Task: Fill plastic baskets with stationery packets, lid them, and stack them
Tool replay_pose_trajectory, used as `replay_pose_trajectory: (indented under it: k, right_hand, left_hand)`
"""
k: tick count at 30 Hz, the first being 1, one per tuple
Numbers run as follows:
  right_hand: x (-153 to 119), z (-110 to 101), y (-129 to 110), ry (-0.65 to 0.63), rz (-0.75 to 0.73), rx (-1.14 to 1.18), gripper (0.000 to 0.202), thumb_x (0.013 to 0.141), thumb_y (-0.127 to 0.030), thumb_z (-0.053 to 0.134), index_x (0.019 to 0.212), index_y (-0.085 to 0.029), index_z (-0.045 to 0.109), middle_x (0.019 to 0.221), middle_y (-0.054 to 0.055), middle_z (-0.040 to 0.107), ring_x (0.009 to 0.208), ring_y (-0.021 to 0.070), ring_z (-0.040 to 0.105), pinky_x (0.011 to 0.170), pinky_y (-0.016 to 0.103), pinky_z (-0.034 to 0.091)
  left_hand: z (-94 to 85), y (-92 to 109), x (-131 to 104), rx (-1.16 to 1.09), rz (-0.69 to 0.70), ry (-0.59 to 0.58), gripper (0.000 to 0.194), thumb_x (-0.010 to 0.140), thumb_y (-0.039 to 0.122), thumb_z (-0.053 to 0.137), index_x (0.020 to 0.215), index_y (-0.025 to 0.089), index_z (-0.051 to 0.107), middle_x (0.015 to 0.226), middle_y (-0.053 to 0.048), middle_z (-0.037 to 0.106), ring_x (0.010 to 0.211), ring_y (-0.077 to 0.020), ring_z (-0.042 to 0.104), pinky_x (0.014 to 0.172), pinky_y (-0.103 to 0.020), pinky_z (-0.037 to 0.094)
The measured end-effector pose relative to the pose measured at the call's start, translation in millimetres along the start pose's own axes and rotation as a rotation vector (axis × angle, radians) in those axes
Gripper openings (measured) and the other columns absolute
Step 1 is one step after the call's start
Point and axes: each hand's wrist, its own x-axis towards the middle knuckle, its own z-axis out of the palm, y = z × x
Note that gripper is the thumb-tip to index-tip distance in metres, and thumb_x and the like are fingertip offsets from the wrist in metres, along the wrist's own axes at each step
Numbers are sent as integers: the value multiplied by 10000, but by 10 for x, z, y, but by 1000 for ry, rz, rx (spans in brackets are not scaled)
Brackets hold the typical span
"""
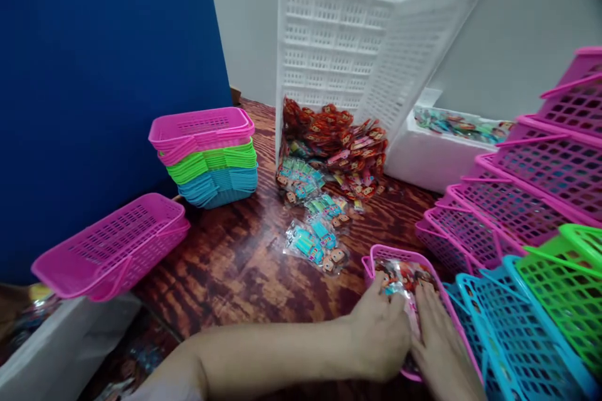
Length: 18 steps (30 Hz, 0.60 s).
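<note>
Both hands are in a small pink basket (426,253) at the lower right, filled with clear plastic packets (405,270) that show red and brown figures. My left hand (380,329) reaches across from the left with its fingers curled down at the packets; its own fingers hide whatever is under them. Flat on the packets, along the basket's right side, lies my right hand (436,332), its fingers stretched out. Several packets with blue-and-green figures (310,241) are strewn on the wood-patterned table (235,276) to the upper left of the basket.
A white crate (336,44) lies on its side, spilling red-figure packets (329,135). Left of it stand nested baskets (216,169) and a pink basket (136,244). Stacked pink (508,200), blue (522,319) and green baskets (564,282) crowd the right. Behind is a white box (437,156).
</note>
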Motion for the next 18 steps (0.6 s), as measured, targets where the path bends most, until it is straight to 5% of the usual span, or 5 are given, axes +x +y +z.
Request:
replay_pose_trajectory:
  k: [4, 7, 9, 14, 18]
  right_hand:
    - [100, -282, -106, 10, 70, 92, 748, 968, -523, 380, 1575, -131, 183, 1605, 154, 278, 1473, 331, 274, 1170, 549, 323]
    - [260, -499, -527, 217, 69, 167, 602, 972, -481, 428, 1479, -157, 416, 1506, 147, 454, 1428, 332, 351, 1161, 545, 307]
    - [464, -481, -940, 317, 50, 305, 416, 995, -342, 411, 1360, -191, 542, 1325, 122, 615, 1269, 271, 527, 1094, 463, 395]
    - [1265, 190, -1693, -13, 127, 358, 393, 942, -154, 406, 1288, -157, 593, 1221, 132, 651, 1144, 266, 545, 989, 405, 428]
    - [1555, 634, -1727, -188, 351, 256, 523, 843, -182, 589, 1357, -102, 531, 1288, 217, 591, 1220, 353, 477, 979, 465, 367]
  left_hand:
    - [-93, -349, -434, -333, -52, 184, 415, 972, 366, 452, 1284, 118, 563, 1353, -147, 554, 1294, -238, 467, 1193, -434, 248]
    - [60, -849, -723, -424, -340, 3, 386, 966, 264, 478, 1342, 176, 485, 1421, -103, 508, 1330, -175, 441, 1129, -319, 344]
    - [235, -1224, -818, -391, -477, -101, 353, 924, 217, 531, 1269, 142, 538, 1365, -164, 544, 1302, -252, 482, 1096, -408, 380]
    - [457, -1806, -792, -325, -604, -226, 809, 703, 426, 805, 1359, 98, 465, 1412, -237, 487, 1350, -411, 403, 1142, -583, 224]
    - [404, -1802, -871, -312, -646, -276, 614, 687, 400, 811, 1163, 80, 590, 1193, -223, 608, 1193, -386, 532, 1090, -521, 308]
